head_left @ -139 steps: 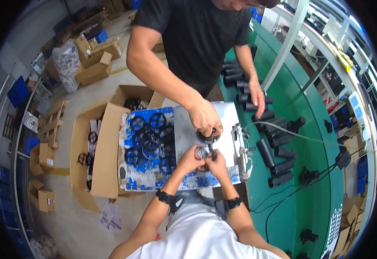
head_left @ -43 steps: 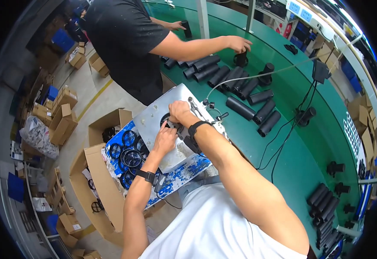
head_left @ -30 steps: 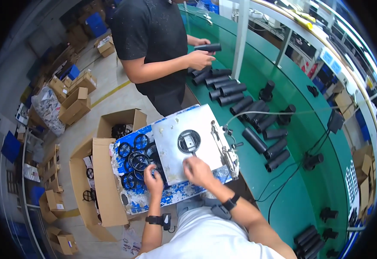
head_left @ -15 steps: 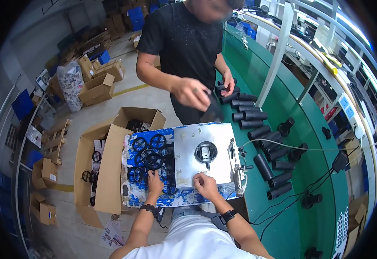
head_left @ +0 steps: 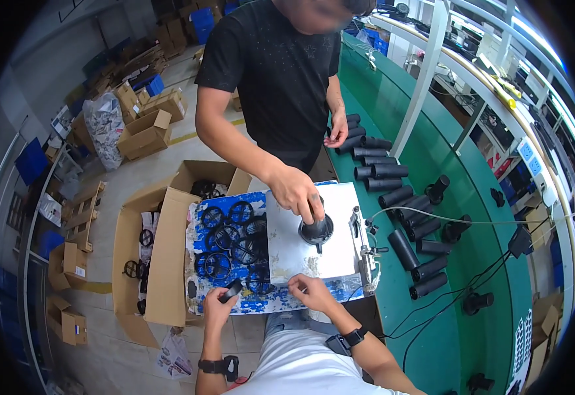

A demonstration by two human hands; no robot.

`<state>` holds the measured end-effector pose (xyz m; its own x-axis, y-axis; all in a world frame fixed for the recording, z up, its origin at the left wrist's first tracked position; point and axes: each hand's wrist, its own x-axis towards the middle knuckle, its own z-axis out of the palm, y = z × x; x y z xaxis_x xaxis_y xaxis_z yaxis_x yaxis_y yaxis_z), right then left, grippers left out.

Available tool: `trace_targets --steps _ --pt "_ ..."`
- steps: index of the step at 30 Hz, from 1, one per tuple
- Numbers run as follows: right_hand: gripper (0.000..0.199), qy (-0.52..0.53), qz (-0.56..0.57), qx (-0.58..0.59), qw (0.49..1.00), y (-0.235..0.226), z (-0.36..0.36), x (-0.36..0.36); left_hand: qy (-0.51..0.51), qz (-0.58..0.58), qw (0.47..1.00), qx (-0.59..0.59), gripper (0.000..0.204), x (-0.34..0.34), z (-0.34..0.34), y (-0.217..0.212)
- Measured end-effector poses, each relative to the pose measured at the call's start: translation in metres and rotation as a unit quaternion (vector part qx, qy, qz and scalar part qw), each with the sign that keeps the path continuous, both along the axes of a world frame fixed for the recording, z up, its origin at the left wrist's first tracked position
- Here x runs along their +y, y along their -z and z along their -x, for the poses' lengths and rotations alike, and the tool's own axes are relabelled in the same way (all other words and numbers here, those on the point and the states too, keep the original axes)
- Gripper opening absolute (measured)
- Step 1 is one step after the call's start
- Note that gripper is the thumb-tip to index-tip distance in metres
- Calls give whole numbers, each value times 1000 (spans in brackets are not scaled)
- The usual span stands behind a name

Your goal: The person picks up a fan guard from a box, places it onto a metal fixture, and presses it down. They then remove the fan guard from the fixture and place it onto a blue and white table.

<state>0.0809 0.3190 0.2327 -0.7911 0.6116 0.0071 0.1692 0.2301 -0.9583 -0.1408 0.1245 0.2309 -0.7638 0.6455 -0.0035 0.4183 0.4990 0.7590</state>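
My left hand [head_left: 216,305] holds a black ring [head_left: 233,290], seen nearly edge-on, above the near edge of a worn blue-and-white board [head_left: 275,305]. Beyond it several black spoked rings [head_left: 227,238] lie in a loose pile on the board. My right hand [head_left: 311,294] hovers by the near edge of a shiny metal plate [head_left: 287,247], fingers loosely bent and apart, nothing visible in them. A co-worker's hand [head_left: 294,191] grips a dark cylindrical part [head_left: 315,228] from above, at the round black fixture [head_left: 327,236] in the plate.
Right of the plate stands a metal clamp mechanism [head_left: 364,253] with a hose. Several black tubes [head_left: 402,252] lie on the green bench [head_left: 393,322], among cables [head_left: 462,295]. An open cardboard box [head_left: 169,263] with more rings stands on the left. The co-worker [head_left: 277,85] stands opposite.
My left hand has drawn back from the pile toward me with a ring. My right hand has shifted slightly nearer to me. The co-worker's hand has come down onto the fixture with a dark part.
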Motion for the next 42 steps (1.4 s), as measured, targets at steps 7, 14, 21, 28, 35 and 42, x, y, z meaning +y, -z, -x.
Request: trace_targets --steps 7,14,21,28,35,42 --pt "34 46 469 -45 881 -9 18 -20 208 -130 969 6 21 39 -55 -70" --pt "34 -20 496 119 860 -21 -15 -14 172 -270 940 116 21 84 -78 -78" --pt "27 139 360 161 909 -58 -15 14 239 -224 896 -301 29 119 -82 -70" --pt "23 174 344 204 900 -69 -17 25 264 -209 894 -294 33 127 -86 -77" --pt "25 124 313 153 929 -63 -24 28 248 -236 888 -307 29 128 -86 -59" --pt "23 169 287 140 932 -27 -17 25 252 -239 891 -292 28 143 -96 -38"
